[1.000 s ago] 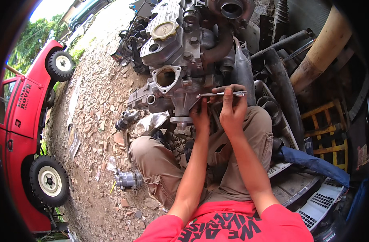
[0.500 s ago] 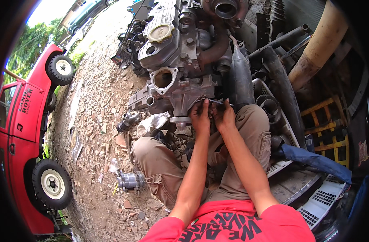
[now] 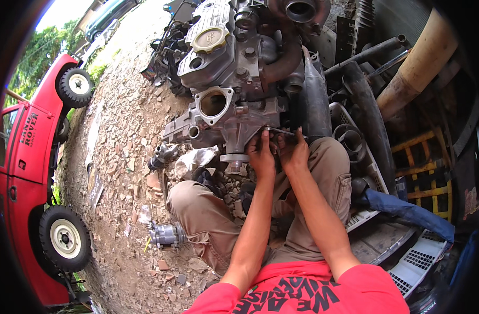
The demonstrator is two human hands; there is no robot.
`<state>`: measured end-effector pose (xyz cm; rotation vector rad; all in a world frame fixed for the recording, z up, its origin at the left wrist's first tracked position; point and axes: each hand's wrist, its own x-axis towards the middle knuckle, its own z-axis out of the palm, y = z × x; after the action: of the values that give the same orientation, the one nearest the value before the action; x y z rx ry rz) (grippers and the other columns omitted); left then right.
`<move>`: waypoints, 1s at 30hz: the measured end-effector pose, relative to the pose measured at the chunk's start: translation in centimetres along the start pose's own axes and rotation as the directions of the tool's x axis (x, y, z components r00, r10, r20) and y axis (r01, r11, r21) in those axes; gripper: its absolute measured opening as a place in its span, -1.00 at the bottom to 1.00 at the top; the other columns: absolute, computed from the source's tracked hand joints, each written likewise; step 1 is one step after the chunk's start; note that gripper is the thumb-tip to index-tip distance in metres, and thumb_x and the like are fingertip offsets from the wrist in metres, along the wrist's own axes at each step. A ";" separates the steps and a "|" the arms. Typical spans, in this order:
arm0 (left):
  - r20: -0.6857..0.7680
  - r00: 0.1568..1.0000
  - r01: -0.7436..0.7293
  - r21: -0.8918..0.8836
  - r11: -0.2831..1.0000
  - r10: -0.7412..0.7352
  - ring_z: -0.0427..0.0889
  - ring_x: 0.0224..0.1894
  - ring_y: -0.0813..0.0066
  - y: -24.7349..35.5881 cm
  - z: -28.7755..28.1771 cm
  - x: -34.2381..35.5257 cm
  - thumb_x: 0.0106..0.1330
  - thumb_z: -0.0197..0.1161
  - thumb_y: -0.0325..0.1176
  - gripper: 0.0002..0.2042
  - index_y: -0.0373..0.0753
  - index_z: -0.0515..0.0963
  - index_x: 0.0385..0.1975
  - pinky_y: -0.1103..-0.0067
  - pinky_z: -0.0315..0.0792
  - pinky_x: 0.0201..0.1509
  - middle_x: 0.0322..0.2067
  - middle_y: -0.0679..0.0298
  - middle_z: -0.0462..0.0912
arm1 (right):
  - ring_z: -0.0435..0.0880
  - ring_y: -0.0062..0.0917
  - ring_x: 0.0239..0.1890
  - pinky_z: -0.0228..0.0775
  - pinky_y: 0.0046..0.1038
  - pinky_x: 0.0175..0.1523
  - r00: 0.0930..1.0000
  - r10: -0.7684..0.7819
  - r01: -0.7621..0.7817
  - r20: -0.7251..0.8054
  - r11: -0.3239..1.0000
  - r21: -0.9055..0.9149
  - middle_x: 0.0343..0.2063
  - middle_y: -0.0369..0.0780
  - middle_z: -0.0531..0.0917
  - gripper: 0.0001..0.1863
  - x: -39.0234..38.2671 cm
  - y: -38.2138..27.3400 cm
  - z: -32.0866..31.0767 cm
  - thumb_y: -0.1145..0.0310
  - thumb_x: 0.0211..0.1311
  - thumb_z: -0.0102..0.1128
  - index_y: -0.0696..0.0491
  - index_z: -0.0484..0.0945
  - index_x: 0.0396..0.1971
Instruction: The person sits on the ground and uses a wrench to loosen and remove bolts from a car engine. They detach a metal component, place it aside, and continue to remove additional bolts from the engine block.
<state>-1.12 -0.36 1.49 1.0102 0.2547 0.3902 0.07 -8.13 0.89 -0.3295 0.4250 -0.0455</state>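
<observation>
Grey engine (image 3: pixel 205 73) (yellowish cap (image 3: pixel 209 40)), brown trousers (image 3: pixel 200 212), black-lettered red shirt (image 3: pixel 362 288), red vehicle (image 3: pixel 33 191)

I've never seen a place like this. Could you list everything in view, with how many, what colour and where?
Engine: one, grey, top centre
Filler cap: one, yellowish, on the engine
Thin tool: one, metallic, at the engine's lower right
Dark canister: one, right of the engine
Plastic bag: one, whitish, below the engine
Pulley-ended part: one, silver, on stony ground
Red vehicle: one, far left
Parked car: one, dark, upper left
Pole: one, tan, upper right
Blue cloth: one, lower right
Other dark parts: several, right; too shadowed to count
Trousers: one pair, brown, centre
Shirt: one, red, bottom
Hands: two, left and right, at the tool
</observation>
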 end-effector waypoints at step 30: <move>0.071 0.997 0.008 0.047 0.999 -0.011 0.32 -0.61 0.78 0.2 -0.1 0.9 0.33 0.29 -0.22 -0.80 -0.24 0.62 -0.40 0.72 0.15 -0.54 -0.59 0.51 0.50 | 0.69 -0.50 -0.30 0.59 -0.49 -0.16 0.733 -0.424 0.656 0.532 0.646 -0.390 -0.20 -0.08 0.58 -0.82 -6.1 -2.1 5.3 0.38 0.45 -0.02 0.15 0.26 -0.13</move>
<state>-0.37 0.21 1.55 1.0658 0.2051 0.3401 -3.21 -7.87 8.53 -1.0390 -0.1072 -0.4664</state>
